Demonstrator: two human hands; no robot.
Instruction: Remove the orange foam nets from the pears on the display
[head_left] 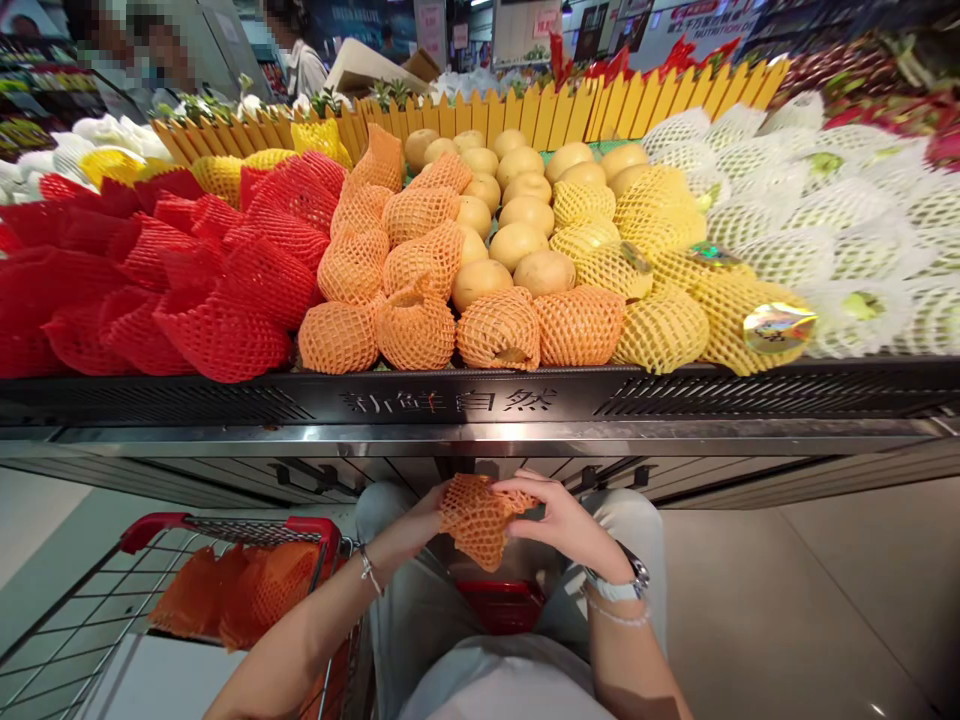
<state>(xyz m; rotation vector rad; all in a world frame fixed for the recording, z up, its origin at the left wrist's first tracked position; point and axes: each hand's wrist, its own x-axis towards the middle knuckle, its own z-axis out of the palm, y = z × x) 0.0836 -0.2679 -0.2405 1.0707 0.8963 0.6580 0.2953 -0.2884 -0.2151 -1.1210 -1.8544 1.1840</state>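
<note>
In front of my lap I hold an orange foam net sleeve (480, 520) between both hands. My left hand (421, 522) grips its left side, with most of the fingers hidden behind or inside the mesh. With thumb and fingers, my right hand (555, 518) holds the upper right edge of the sleeve. Whether a fruit sits inside it I cannot tell. Beyond the hands, on the display, bare round yellow-brown fruits (517, 245) lie in rows, and orange-netted fruits (416, 325) line their front and left side.
A black display rim (450, 400) with a metal edge runs above my hands. Red-netted (225, 310), yellow-netted (664, 325) and white-netted fruits (787, 260) flank the rows. At lower left, a shopping cart (161, 525) holds orange net sleeves (255, 590). People (304, 60) stand behind the yellow fence (480, 115).
</note>
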